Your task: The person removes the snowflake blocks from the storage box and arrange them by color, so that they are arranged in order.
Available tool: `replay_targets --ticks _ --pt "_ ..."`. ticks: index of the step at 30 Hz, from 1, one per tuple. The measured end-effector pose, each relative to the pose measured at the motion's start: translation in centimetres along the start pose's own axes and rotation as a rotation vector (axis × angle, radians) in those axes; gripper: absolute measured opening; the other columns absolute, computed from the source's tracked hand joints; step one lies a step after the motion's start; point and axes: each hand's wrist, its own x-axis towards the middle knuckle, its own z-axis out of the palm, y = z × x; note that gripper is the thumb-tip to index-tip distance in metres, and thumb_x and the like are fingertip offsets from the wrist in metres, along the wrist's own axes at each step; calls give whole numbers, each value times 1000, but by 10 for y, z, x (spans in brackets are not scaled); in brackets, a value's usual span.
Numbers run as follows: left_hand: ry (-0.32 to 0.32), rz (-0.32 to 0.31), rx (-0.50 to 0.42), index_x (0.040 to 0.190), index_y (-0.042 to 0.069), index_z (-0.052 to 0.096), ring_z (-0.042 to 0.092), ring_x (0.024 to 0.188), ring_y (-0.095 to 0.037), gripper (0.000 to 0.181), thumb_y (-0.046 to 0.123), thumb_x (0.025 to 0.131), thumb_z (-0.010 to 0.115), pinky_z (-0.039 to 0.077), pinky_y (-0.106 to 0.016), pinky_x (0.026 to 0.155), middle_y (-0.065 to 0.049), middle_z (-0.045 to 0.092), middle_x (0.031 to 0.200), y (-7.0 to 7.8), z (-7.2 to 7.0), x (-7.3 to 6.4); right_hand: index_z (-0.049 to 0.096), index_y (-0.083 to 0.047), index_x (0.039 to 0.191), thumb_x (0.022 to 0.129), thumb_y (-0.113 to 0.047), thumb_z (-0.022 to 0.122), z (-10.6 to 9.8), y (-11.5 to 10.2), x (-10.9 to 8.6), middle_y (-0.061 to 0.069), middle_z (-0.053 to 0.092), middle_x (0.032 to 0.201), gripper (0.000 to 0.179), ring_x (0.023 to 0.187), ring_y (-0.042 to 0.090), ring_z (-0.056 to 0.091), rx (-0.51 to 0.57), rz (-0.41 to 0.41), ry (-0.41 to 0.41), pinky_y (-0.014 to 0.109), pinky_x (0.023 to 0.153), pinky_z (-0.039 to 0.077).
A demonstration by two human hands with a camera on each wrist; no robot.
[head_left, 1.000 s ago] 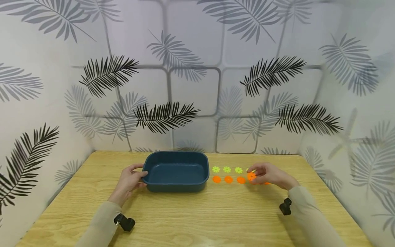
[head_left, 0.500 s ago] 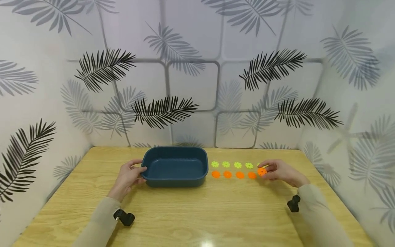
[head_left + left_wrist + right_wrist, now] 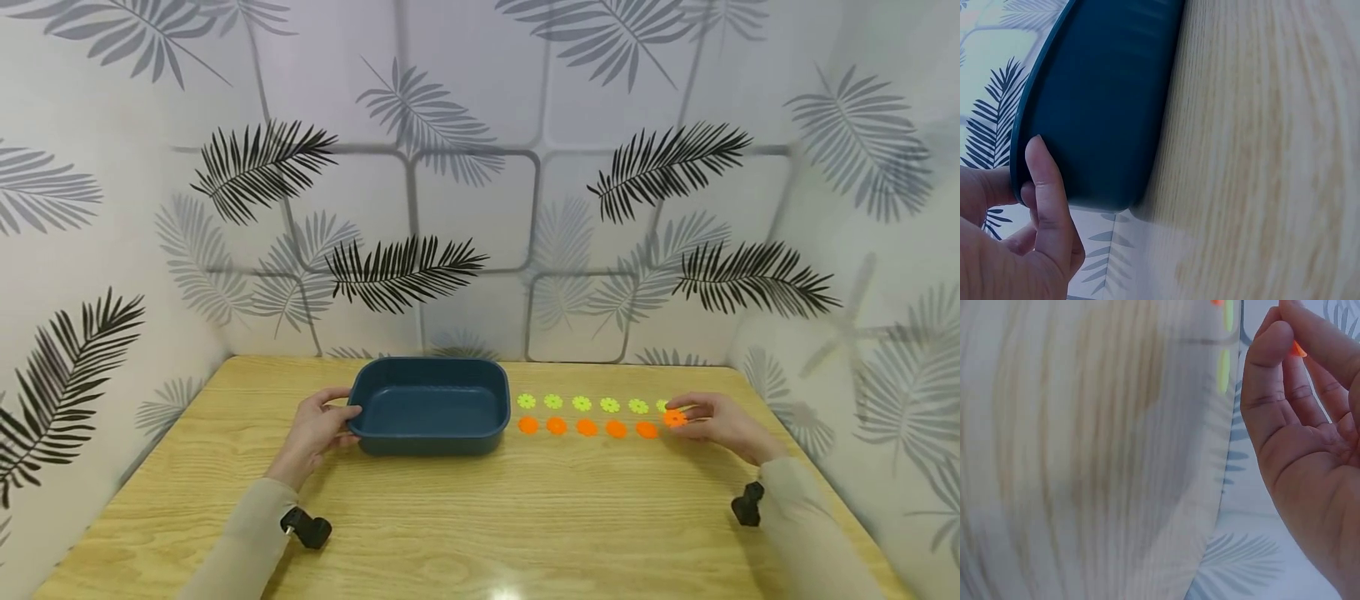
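Observation:
In the head view, my left hand (image 3: 317, 429) grips the left end of a dark blue rectangular basin (image 3: 431, 447), thumb over the rim and fingers outside. The left wrist view shows the same grip on the basin wall (image 3: 1104, 112). To the right, my right hand (image 3: 723, 423) pinches an orange flower-shaped disc (image 3: 675, 418) between thumb and fingertips. Only a sliver of this orange disc (image 3: 1298, 349) shows in the right wrist view. Beside the basin lie a row of yellow-green flower-shaped discs (image 3: 582, 403) and a row of orange discs (image 3: 587, 427) in front of it.
Everything stands on a light wood-grain table (image 3: 450, 525). Behind it and at both sides rise walls with a leaf pattern (image 3: 465, 225). The two rows of discs run from the basin toward my right hand, whose fingers partly cover the last yellow-green one (image 3: 662, 405).
My right hand has moved to the right along the rows with the orange disc in its fingers, uncovering more of the discs lying there. The left hand stays on the basin.

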Motion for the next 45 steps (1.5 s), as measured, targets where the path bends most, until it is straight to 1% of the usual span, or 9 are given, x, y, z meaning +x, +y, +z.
replay_targets --ticks 5,8,12,15,18,22,28,35,45 --pt "-1 -5 -1 144 3 43 66 68 -13 49 10 98 59 59 -25 61 -16 59 102 0 0 0 53 8 133 88 -17 74 -3 12 -4 22 61 121 56 97 10 59 -24 19 -18 29 78 58" --pt "-1 -4 -1 143 2 43 66 68 -13 49 10 98 59 59 -26 61 -16 59 101 -1 -1 1 57 8 130 86 -15 75 -2 16 -2 18 64 114 53 90 9 58 -53 22 -30 26 71 56" --pt "3 -5 4 143 2 43 65 66 -12 48 10 98 59 59 -26 61 -15 60 99 -3 -1 1 60 9 126 84 -14 77 0 20 3 16 66 107 50 82 7 58 -107 -4 -36 24 67 56" --pt "2 -6 4 142 2 44 65 65 -12 48 10 98 59 59 -25 61 -14 61 98 -5 -1 2 63 8 123 84 -15 78 2 22 6 18 69 107 48 82 5 58 -154 -27 -31 22 68 55" --pt "2 -5 5 142 2 44 65 66 -12 47 11 98 59 59 -25 60 -14 61 99 -6 -1 2 66 7 119 83 -15 79 4 22 9 18 70 106 45 77 5 56 -201 -47 -24 22 63 53" --pt "5 2 8 142 2 44 66 68 -13 47 10 98 59 59 -25 60 -15 62 100 -6 0 2 66 8 118 83 -13 78 6 22 10 19 69 104 42 69 6 54 -223 -54 -31 23 57 51" --pt "6 10 15 142 2 45 65 66 -13 47 11 98 59 59 -26 60 -14 62 98 -8 0 3 64 11 119 84 -12 77 6 23 9 25 67 110 43 71 8 56 -203 -53 -43 25 57 51" --pt "7 15 19 142 2 45 64 66 -11 48 12 97 60 58 -24 60 -14 61 99 -9 2 5 63 10 121 84 -12 77 5 25 8 25 66 114 45 75 8 57 -188 -12 -16 24 59 52" --pt "12 21 16 143 2 43 63 65 -11 51 13 97 62 57 -23 59 -12 63 97 -7 2 6 60 13 124 86 -9 74 2 25 8 29 62 117 47 86 14 59 -159 10 -4 25 63 55"
